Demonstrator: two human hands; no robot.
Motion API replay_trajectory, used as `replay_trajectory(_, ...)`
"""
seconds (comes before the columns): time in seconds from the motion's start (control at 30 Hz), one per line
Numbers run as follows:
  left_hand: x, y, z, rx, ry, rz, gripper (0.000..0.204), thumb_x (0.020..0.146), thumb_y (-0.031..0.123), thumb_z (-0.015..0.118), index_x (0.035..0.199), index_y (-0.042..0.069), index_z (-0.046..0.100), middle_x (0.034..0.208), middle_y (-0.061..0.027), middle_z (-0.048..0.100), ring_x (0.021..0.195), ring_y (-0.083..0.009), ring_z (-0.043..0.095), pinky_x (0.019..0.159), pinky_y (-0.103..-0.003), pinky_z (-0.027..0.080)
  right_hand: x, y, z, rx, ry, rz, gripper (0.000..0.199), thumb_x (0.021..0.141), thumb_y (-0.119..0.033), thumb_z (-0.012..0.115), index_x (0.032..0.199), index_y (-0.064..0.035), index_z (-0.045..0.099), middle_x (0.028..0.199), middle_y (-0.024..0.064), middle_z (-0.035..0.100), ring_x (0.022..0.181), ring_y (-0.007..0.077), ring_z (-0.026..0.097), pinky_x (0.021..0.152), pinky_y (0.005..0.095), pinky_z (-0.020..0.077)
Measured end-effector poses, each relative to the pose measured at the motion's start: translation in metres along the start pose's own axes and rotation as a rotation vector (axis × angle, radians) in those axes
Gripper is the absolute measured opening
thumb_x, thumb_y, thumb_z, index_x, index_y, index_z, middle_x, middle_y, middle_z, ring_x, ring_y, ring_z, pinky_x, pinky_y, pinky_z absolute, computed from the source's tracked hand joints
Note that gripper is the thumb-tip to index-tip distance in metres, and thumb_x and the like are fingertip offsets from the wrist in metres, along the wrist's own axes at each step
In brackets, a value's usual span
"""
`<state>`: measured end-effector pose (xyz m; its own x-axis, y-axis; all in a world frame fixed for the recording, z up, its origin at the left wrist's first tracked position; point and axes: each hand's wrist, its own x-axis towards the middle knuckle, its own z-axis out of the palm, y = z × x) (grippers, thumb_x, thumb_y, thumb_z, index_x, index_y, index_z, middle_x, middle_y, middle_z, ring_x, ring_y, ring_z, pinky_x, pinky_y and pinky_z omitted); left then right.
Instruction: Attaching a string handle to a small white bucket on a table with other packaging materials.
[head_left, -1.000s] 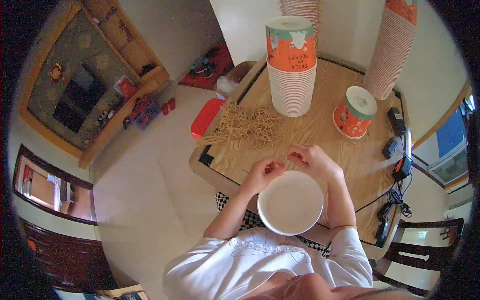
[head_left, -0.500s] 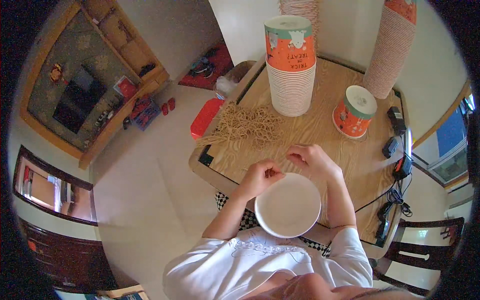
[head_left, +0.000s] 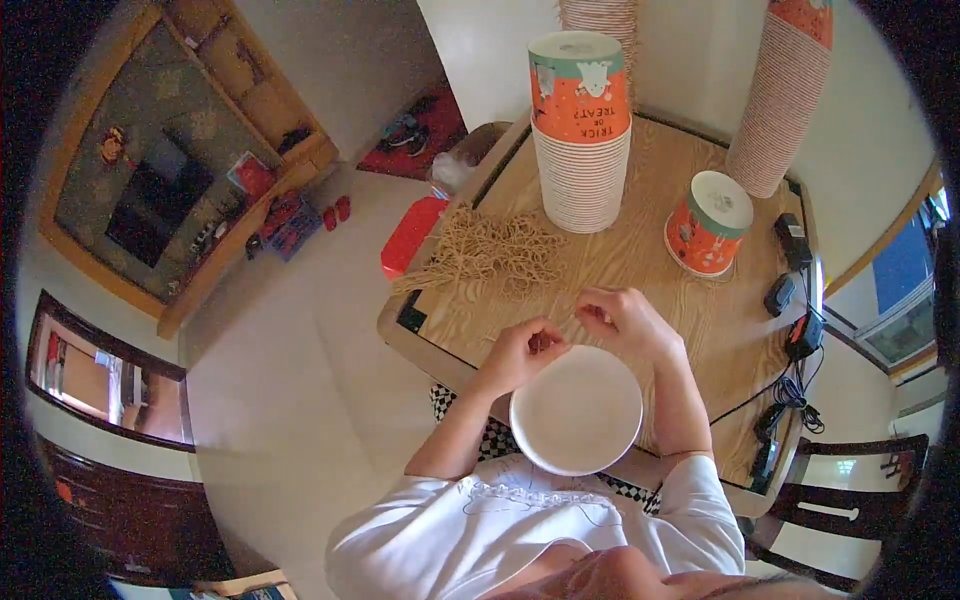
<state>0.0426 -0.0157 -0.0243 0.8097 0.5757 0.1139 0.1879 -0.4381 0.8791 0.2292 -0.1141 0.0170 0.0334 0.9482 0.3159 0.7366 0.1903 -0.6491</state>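
In front of me a white round paper bucket (head_left: 576,410) sits at the table's near edge, its pale inside facing up. My left hand (head_left: 523,354) is at the far left of its rim, thumb and fingers pinched together. Just beyond the far rim, my right hand (head_left: 628,322) is closed too, its fingertips curled toward the left hand with a small gap between them. Whatever either pinch holds is too small to make out. A loose heap of tan twine pieces (head_left: 495,252) lies on the table beyond my left hand.
An upside-down stack of orange and green paper buckets (head_left: 582,130) stands behind the twine. To its right is a shorter orange bucket (head_left: 708,225); taller stacks (head_left: 785,100) rise behind. Black adapters and cables (head_left: 790,390) line the wooden table's (head_left: 640,260) right side. A red container (head_left: 412,235) is beyond the left edge.
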Motion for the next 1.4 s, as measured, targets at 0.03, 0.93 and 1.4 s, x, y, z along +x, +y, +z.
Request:
replay_trajectory(0.03,0.000,-0.004,0.000,-0.064,-0.021,0.020,0.017,0.078,0.018,0.072,0.082,0.005,0.062,0.068,-0.0010,0.061,0.061,-0.0076,0.054,0.056,-0.025,0.046,0.000,-0.001,0.000,0.000,0.000,-0.001,0.008,0.078,-0.006,0.061,0.084,-0.0023,0.057,0.073,0.0119,0.058,0.065,0.0272,0.061,0.057,0.0350,0.0472)
replay_trajectory(0.93,0.014,0.008,0.009,-0.097,0.018,-0.052,0.017,0.082,0.017,0.067,0.091,0.003,0.067,0.083,-0.0066,0.067,0.075,-0.0129,0.061,0.068,-0.028,0.050,0.002,-0.004,0.000,0.106,0.064,-0.016,0.011,0.079,-0.008,0.062,0.089,-0.0058,0.058,0.078,0.0110,0.061,0.072,0.0310,0.062,0.062,0.0384,0.0499)
replay_trajectory(1.4,0.015,0.005,0.013,-0.160,0.072,0.055,0.015,0.083,0.014,0.067,0.087,0.001,0.065,0.078,-0.0048,0.064,0.068,-0.0082,0.057,0.062,-0.023,0.047,0.002,0.005,0.002,0.079,0.012,-0.076,0.014,0.080,-0.011,0.062,0.092,-0.0057,0.063,0.085,0.0110,0.063,0.077,0.0321,0.063,0.066,0.0385,0.0508)
